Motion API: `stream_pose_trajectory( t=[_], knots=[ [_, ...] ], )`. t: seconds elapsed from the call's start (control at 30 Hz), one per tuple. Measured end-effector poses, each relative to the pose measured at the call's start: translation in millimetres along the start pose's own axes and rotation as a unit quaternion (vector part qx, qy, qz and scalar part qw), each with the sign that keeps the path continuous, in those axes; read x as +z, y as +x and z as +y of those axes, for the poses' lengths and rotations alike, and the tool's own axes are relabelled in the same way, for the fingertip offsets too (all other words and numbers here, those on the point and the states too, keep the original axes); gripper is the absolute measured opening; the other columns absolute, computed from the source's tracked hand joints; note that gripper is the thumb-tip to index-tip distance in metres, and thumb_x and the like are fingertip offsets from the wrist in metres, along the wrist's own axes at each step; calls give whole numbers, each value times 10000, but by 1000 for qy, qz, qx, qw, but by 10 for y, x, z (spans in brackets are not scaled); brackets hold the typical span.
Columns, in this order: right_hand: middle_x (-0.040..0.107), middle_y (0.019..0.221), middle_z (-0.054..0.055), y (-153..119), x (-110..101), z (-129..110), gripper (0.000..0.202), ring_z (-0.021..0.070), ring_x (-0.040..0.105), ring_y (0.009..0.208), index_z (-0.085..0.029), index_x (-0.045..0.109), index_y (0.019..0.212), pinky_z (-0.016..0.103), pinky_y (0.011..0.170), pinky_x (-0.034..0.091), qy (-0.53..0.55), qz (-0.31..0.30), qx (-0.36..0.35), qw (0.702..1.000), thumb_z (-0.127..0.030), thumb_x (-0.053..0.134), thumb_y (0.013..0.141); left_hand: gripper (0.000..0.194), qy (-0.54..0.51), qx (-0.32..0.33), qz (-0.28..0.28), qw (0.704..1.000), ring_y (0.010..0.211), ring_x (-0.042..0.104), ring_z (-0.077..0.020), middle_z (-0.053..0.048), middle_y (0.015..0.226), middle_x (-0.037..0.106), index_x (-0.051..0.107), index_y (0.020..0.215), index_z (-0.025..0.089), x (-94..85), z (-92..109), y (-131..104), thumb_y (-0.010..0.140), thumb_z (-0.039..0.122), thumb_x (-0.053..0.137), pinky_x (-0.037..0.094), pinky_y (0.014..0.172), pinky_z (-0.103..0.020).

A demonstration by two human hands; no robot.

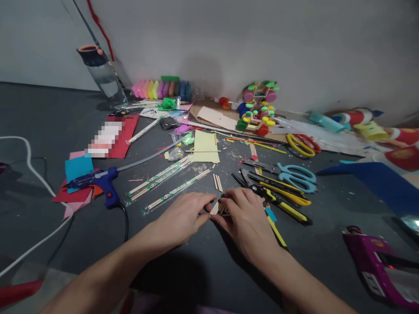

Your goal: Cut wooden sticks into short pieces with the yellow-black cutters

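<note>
A bundle of short wooden sticks (215,208) lies low over the dark table between my hands. My right hand (245,218) curls over the bundle from the right, its fingers partly hiding the sticks. From the left, my left hand (185,213) closes its thumb and fingers at the sticks' near ends. Just beyond my fingertips, several more cut stick pieces (217,182) lie side by side. Paper-wrapped chopsticks (176,190) in clear sleeves rest left of them. Yellow-and-black cutting pliers (284,205) lie close beside my right hand.
A blue hot glue gun (109,187) lies on coloured paper at left, with cords nearby. Blue-handled scissors (296,176) sit at right. A yellow paper sheet (206,146), a water bottle (104,78), clay packs (162,89) and small wheeled models (257,111) stand farther back. A purple pack (376,266) lies front right.
</note>
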State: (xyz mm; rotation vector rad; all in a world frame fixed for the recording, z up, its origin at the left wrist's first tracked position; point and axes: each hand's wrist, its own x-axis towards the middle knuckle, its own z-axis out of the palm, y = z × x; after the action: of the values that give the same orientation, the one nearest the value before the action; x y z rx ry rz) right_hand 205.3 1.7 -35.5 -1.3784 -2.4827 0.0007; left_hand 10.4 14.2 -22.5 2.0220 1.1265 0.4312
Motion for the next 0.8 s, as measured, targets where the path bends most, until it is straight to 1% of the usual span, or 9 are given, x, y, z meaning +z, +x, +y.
stream_pose_trajectory(
  t=[0.07, 0.13, 0.27, 0.33, 0.43, 0.5, 0.57, 0.7, 0.8],
  knots=[
    [649, 1024, 125, -7, 24, 8, 175, 289, 529, 958, -159, 677, 899, 425, 802, 450, 15, 2, -4, 1000, -327, 717, 874, 213, -3, -2, -3, 1000, 923, 648, -191, -42, 1033, 726, 663, 1087, 176, -2, 12, 4, 905, 113, 573, 483, 835, -301],
    [654, 1013, 114, -13, 47, 15, 151, 275, 534, 958, -166, 677, 907, 409, 810, 455, 29, 3, -5, 1000, -313, 703, 888, 231, -7, -4, -5, 1000, 934, 651, -192, -47, 1045, 728, 656, 1115, 173, -5, 24, 7, 912, 112, 563, 484, 852, -306],
    [658, 1018, 102, -17, 58, 14, 171, 269, 537, 967, -176, 687, 965, 401, 822, 449, 41, 1, -2, 999, -319, 717, 877, 257, -12, -9, -7, 1000, 968, 655, -196, -55, 1075, 728, 643, 1162, 172, -8, 42, 8, 928, 122, 548, 483, 885, -312],
    [656, 1033, 106, -16, 41, 7, 194, 275, 533, 977, -172, 688, 1003, 416, 838, 437, 38, 3, 3, 999, -325, 704, 885, 244, -15, -9, -7, 1000, 947, 657, -192, -48, 1054, 730, 648, 1145, 179, -9, 45, 7, 934, 129, 537, 486, 870, -306],
    [650, 1063, 129, -26, 6, -6, 252, 303, 524, 998, -156, 682, 1022, 461, 856, 413, 19, 12, 19, 1000, -383, 654, 914, 229, -15, -14, -9, 1000, 932, 656, -197, -49, 1044, 730, 654, 1128, 183, -12, 42, 7, 937, 152, 531, 485, 848, -306],
    [648, 1079, 140, -42, -8, -13, 261, 319, 521, 1012, -156, 681, 988, 481, 864, 400, 6, 18, 28, 999, -405, 643, 918, 231, -14, -18, -9, 1000, 942, 655, -203, -55, 1058, 727, 653, 1129, 181, -15, 39, 8, 936, 160, 528, 479, 846, -308],
    [649, 1082, 140, -59, -10, -18, 222, 327, 521, 1026, -158, 680, 940, 485, 875, 393, 0, 22, 28, 999, -377, 667, 905, 228, -14, -20, -8, 1000, 931, 651, -202, -58, 1057, 724, 654, 1121, 179, -20, 40, 12, 936, 164, 522, 471, 836, -306],
    [657, 1075, 118, -75, 13, -17, 146, 313, 522, 1019, -169, 677, 944, 466, 870, 397, 11, 22, 17, 1000, -303, 691, 888, 167, -14, -20, -11, 1000, 824, 623, -185, -39, 938, 710, 662, 1019, 175, -34, 52, 24, 934, 171, 518, 453, 762, -292],
    [660, 1068, 105, -69, 32, -4, 166, 301, 523, 991, -185, 676, 999, 454, 847, 406, 25, 20, 15, 999, -312, 687, 893, 157, -15, -19, -13, 1000, 792, 604, -177, -28, 899, 697, 657, 1003, 177, -38, 59, 29, 936, 168, 515, 443, 740, -285]
  ],
)
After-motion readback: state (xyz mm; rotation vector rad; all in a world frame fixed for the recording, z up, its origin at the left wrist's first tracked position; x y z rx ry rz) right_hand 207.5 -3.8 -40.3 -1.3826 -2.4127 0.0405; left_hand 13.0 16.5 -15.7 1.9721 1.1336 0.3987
